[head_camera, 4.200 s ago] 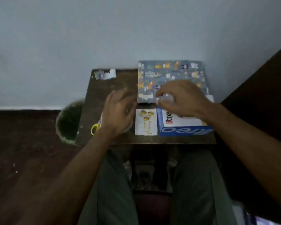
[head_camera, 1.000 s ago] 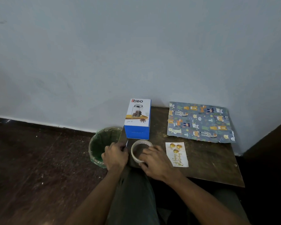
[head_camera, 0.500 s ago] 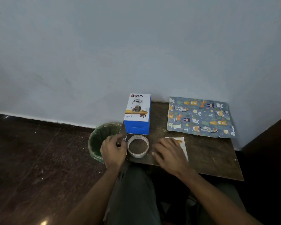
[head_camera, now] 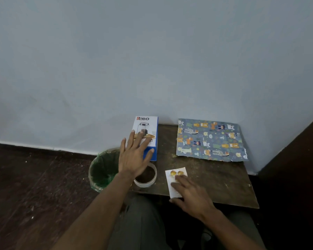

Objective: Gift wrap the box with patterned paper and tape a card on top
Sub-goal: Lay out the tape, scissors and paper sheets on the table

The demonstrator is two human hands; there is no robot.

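Observation:
A white and blue box (head_camera: pixel 148 123) stands upright at the back left of a small dark table (head_camera: pixel 215 177). My left hand (head_camera: pixel 134 156) hovers in front of it with fingers spread, holding nothing; I cannot tell whether it touches the box. A roll of clear tape (head_camera: pixel 148 179) lies flat just below that hand. A sheet of blue patterned paper (head_camera: pixel 210 139) lies flat at the back right. A white card (head_camera: pixel 175 177) with gold dots lies near the front edge, and my right hand (head_camera: pixel 190 195) rests on its near half with straight fingers.
A bin lined with a green bag (head_camera: pixel 103 170) stands on the dark floor just left of the table. A pale wall (head_camera: pixel 152 60) runs right behind the table. A dark panel (head_camera: pixel 296 168) closes off the right side. My legs are under the front edge.
My left hand has left the table's front left corner and risen toward the box, fingers now spread. My right hand slid right from the tape roll onto the card.

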